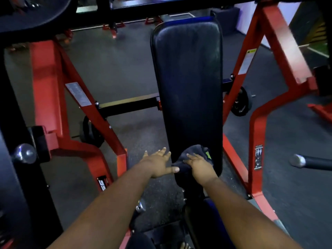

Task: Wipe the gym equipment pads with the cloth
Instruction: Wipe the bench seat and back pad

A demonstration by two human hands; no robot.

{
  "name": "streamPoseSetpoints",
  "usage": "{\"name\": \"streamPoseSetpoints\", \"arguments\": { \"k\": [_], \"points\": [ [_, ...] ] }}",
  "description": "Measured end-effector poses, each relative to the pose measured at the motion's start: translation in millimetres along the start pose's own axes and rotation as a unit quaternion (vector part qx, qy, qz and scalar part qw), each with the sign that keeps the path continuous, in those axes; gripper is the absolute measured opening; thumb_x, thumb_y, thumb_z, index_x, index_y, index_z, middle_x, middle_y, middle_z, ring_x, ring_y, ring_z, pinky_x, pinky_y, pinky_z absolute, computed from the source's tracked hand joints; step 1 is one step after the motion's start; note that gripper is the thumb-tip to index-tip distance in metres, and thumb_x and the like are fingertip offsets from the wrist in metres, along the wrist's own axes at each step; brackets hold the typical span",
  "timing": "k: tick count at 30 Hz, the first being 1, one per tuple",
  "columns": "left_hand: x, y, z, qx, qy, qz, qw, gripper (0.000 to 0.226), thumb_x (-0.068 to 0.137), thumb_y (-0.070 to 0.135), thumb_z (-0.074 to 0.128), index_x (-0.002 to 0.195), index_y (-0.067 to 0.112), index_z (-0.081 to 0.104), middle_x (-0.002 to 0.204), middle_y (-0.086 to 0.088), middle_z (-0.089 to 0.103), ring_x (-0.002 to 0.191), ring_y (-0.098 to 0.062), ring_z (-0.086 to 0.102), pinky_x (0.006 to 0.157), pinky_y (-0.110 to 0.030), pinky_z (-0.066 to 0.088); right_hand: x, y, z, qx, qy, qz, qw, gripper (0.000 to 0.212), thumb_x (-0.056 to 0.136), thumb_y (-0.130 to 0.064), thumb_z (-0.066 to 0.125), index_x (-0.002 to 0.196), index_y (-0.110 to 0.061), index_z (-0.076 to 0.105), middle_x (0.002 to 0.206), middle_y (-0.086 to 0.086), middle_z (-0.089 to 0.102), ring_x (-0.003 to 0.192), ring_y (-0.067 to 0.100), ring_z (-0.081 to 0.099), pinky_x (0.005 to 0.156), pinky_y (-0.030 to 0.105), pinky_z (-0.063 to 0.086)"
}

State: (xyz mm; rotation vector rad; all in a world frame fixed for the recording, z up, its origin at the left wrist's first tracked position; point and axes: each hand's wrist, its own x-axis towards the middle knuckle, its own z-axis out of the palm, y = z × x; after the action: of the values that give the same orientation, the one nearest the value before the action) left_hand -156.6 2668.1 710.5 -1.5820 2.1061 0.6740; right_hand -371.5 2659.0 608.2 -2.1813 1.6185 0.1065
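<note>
Head view, looking down a long black back pad (188,83), one in number, taken as landmark. Near end of pad covered by a dark cloth (195,159), one, bunched, with a green patch showing at its right edge; lower folds lost in shadow below the pad. Right hand (199,166) laid flat on top of the cloth, fingers spread and straight, pressing it onto the pad rather than clenching it. Left hand (158,164) just left of the pad's near corner, fingers splayed and released, thumb reaching across to touch the cloth's left fold. Two bare forearms cut off at the bottom edge. Red steel frame (86,112) flanking the pad on both sides, its upper parts cropped and motion-blurred at right. Labels on frame unreadable. Two weight plates partly hidden behind the frame legs, one (91,130) left of the pad, one (240,103) right. Two chrome handle ends (26,153) visible, far left and far right. Grey rubber floor (115,69) beneath the pad.
</note>
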Motion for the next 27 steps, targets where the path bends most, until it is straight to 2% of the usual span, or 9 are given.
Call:
{"name": "streamPoseSetpoints", "arguments": {
  "k": [3, 7, 11, 13, 15, 18, 20, 24, 27],
  "points": [
    [-20.8, 12.7, 4.4, -0.036, 0.028, 0.003, 0.999, 0.1, 0.088, 0.085, 0.033, 0.164, 0.027, 0.002, 0.172, 0.001, -0.002, 0.158, -0.019, 0.005, 0.125, -0.056, -0.001, -32.8, -0.5, -6.3, 0.14, 0.097, 0.016, 0.985, 0.055, 0.094, -0.005, 0.056, 0.147, -0.02, 0.055, 0.158, 0.009, 0.045, 0.145, 0.03, 0.042, 0.121, 0.032, 0.023],
    [-43.0, 33.4, 6.4, -0.134, 0.07, 0.012, 0.988, 0.103, 0.084, 0.09, 0.029, 0.163, 0.027, 0.013, 0.169, -0.002, 0.02, 0.154, -0.024, 0.024, 0.125, -0.051, 0.011, -86.3, -19.0, -24.6, 0.267, 0.284, 0.028, 0.921, 0.055, 0.089, 0.003, 0.055, 0.139, -0.018, 0.063, 0.151, 0.006, 0.054, 0.141, 0.024, 0.048, 0.118, 0.034, 0.035],
    [-61.0, 65.7, 17.6, -0.416, 0.079, 0.057, 0.904, 0.09, 0.079, 0.087, 0.052, 0.144, 0.025, 0.053, 0.142, -0.001, 0.061, 0.126, -0.018, 0.058, 0.106, -0.032, 0.044, -134.0, -44.6, -41.6, 0.266, 0.364, 0.002, 0.893, 0.061, 0.081, -0.005, 0.05, 0.14, -0.018, 0.062, 0.152, 0.007, 0.053, 0.141, 0.025, 0.048, 0.119, 0.042, 0.037],
    [-69.2, 83.7, 29.2, -0.508, 0.104, 0.077, 0.852, 0.085, 0.067, 0.09, 0.063, 0.124, 0.028, 0.067, 0.12, 0.001, 0.074, 0.111, -0.014, 0.069, 0.103, -0.04, 0.053, -161.4, -50.7, -37.6, 0.228, 0.374, -0.004, 0.899, 0.063, 0.082, -0.01, 0.05, 0.144, -0.02, 0.058, 0.155, 0.005, 0.05, 0.143, 0.027, 0.046, 0.118, 0.045, 0.038],
    [-76.9, 103.1, 42.5, -0.579, 0.128, 0.112, 0.798, 0.056, 0.074, 0.068, 0.076, 0.112, 0.027, 0.071, 0.108, 0.003, 0.078, 0.106, -0.013, 0.072, 0.102, -0.043, 0.055, -189.4, -48.8, -30.3, 0.189, 0.362, 0.013, 0.913, 0.064, 0.086, -0.02, 0.054, 0.15, -0.024, 0.05, 0.161, 0.002, 0.042, 0.147, 0.025, 0.041, 0.117, 0.046, 0.039],
    [-101.4, 133.9, 50.1, -0.613, 0.14, 0.155, 0.762, 0.012, 0.094, 0.023, 0.073, 0.106, 0.022, 0.07, 0.103, 0.003, 0.078, 0.102, -0.008, 0.072, 0.089, -0.025, 0.057, -233.4, -29.1, -19.8, 0.175, 0.324, 0.026, 0.929, 0.079, 0.088, -0.063, 0.06, 0.158, -0.037, 0.032, 0.168, -0.001, 0.026, 0.154, 0.018, 0.025, 0.12, 0.041, 0.031],
    [-117.0, 155.2, 53.3, -0.618, 0.128, 0.177, 0.755, 0.014, 0.096, 0.014, 0.068, 0.106, 0.023, 0.071, 0.101, 0.005, 0.078, 0.099, -0.004, 0.071, 0.084, -0.018, 0.053, -267.8, -9.3, -17.8, 0.2, 0.308, 0.04, 0.929, 0.097, 0.079, -0.083, 0.057, 0.16, -0.037, 0.028, 0.17, -0.001, 0.018, 0.156, 0.014, 0.015, 0.122, 0.034, 0.02],
    [-131.0, 198.0, 59.1, -0.628, 0.09, 0.183, 0.751, 0.017, 0.095, 0.012, 0.063, 0.108, 0.02, 0.072, 0.1, 0.003, 0.078, 0.099, -0.011, 0.071, 0.091, -0.027, 0.053, -324.0, 29.5, -19.0, 0.308, 0.316, 0.129, 0.888, 0.102, 0.077, -0.087, 0.053, 0.16, -0.031, 0.03, 0.166, -0.004, 0.025, 0.153, 0.009, 0.02, 0.124, 0.029, 0.017],
    [-140.3, 246.8, 58.8, -0.639, 0.054, 0.202, 0.74, 0.018, 0.093, 0.008, 0.062, 0.105, 0.016, 0.072, 0.095, -0.002, 0.075, 0.094, -0.016, 0.069, 0.091, -0.034, 0.051, -366.1, 54.6, -28.1, 0.471, 0.316, 0.182, 0.803, 0.074, 0.095, -0.061, 0.056, 0.157, -0.03, 0.031, 0.159, -0.002, 0.042, 0.142, 0.007, 0.04, 0.119, 0.026, 0.03]
  ]
}}
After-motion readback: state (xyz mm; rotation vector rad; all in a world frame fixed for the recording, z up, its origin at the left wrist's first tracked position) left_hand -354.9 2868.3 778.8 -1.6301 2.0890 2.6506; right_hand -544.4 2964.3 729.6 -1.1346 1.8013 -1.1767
